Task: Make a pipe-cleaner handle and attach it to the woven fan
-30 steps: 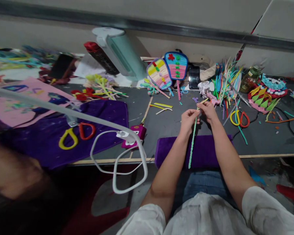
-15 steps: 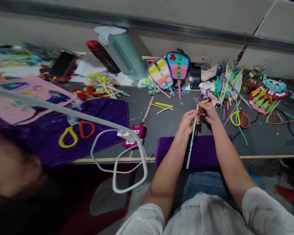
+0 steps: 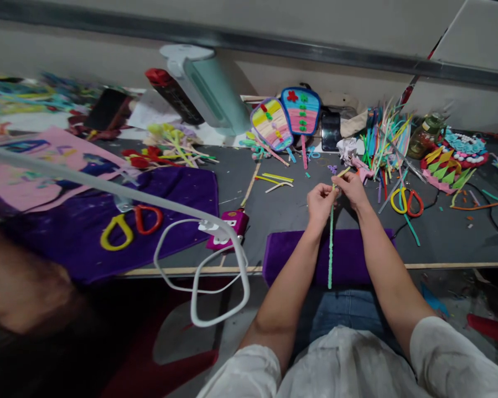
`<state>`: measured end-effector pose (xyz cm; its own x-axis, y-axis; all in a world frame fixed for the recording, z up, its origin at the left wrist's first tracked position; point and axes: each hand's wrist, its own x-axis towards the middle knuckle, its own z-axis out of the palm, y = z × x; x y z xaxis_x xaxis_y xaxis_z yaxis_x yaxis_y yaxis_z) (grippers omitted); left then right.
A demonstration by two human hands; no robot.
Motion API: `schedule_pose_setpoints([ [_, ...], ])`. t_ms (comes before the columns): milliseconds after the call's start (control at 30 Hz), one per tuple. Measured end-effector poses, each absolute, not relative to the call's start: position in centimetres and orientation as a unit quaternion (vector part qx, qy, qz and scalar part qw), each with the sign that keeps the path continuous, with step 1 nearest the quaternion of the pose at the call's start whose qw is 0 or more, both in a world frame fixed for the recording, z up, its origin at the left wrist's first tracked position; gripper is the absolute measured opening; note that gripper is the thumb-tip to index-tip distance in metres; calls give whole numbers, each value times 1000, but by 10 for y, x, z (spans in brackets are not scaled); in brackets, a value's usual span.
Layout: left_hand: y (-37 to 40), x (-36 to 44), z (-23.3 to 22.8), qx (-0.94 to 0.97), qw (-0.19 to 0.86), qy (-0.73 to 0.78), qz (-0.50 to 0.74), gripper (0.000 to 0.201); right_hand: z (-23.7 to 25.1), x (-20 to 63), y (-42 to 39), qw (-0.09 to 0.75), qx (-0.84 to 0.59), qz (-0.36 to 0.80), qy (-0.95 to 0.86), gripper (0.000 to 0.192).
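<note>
My left hand (image 3: 320,202) and my right hand (image 3: 351,188) meet above the grey table (image 3: 282,210), both pinching the top of a long mint-green pipe cleaner (image 3: 330,251). It hangs almost straight down over a purple cloth (image 3: 348,257) at the table's front edge. A short yellow piece (image 3: 342,172) sticks out above my right fingers; whether it is joined to the pipe cleaner I cannot tell.
Yellow-and-red scissors (image 3: 405,200) lie right of my hands, beside a pile of pipe cleaners (image 3: 385,138). Two striped paddle-shaped fans (image 3: 286,119) lie behind. A white cable (image 3: 199,265), a magenta device (image 3: 228,229), another purple cloth (image 3: 108,221) with scissors and someone's blurred head are to the left.
The hanging pipe cleaner has swung from slanting left to nearly vertical. My hands have shifted slightly but keep their grip.
</note>
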<state>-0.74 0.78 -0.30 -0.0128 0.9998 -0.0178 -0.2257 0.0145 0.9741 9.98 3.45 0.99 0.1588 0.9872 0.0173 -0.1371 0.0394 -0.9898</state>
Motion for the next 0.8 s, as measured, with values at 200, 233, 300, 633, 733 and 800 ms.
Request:
schedule_pose_setpoints([
  [200,10,-14,2,366,642,418,527,34,12,101,33,554,-471,562,-394,32],
  [233,11,-15,2,353,667,405,516,35,13,102,32,555,-461,570,-392,33],
  [300,13,-17,2,325,715,378,490,34,14,102,32,555,-442,585,-394,33],
  [633,12,-16,5,229,847,251,410,18,17,104,28,539,-411,617,-401,35],
  [733,10,-14,5,280,805,308,423,25,14,103,30,567,-424,583,-399,34],
  [800,9,-12,3,338,729,367,469,31,12,102,32,578,-440,553,-409,31],
])
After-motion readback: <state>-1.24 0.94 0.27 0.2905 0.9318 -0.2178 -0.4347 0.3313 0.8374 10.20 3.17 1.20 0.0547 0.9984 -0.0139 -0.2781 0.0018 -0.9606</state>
